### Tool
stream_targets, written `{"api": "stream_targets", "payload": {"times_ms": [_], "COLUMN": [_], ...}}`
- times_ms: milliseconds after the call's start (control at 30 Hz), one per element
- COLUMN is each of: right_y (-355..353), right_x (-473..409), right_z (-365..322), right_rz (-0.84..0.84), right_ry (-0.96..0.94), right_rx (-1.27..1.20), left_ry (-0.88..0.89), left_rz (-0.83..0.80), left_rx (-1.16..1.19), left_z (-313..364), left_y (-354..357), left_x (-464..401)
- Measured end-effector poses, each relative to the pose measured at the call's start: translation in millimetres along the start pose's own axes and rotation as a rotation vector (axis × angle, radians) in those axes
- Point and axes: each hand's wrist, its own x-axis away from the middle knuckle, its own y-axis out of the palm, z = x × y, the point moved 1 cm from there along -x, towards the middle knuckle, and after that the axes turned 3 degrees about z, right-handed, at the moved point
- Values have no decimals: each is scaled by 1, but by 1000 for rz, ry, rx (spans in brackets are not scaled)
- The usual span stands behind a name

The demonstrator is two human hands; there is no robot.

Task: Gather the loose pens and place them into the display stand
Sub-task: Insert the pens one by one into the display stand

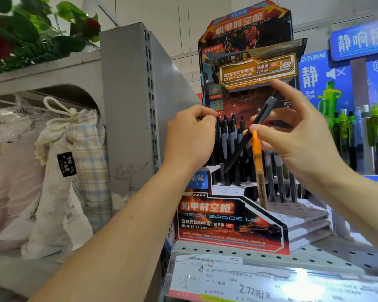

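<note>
On the shop shelf (227, 250), the display stand (231, 219) faces the person: above its holes the right hand (292, 136) pinches a black pen (247, 138) and an orange pen (258, 162) ready for insertion, while the left hand (190, 138) grips a stocked pen's top (202, 117) to steady it.

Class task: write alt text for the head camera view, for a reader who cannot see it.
A person's right hand holds a black pen and an orange pen above a tiered display stand of dark pens on a store shelf. The left hand pinches a pen top in the stand's back row. Cloth bags sit to the left.
</note>
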Motion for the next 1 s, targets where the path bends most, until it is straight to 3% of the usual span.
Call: {"api": "stream_targets", "payload": {"times_ms": [300, 733, 1000], "right_y": [4, 9, 9], "right_x": [-2, -7, -9], "right_z": [7, 11, 15], "right_rz": [-111, -241, -370], "right_ry": [-86, -82, -133], "right_rx": [193, 160, 509], "left_ry": [4, 11, 38], "left_rz": [44, 51, -31], "left_rx": [25, 17, -52], "left_z": [-1, 1, 1], "left_y": [-2, 0, 2], "left_x": [1, 2, 0]}}
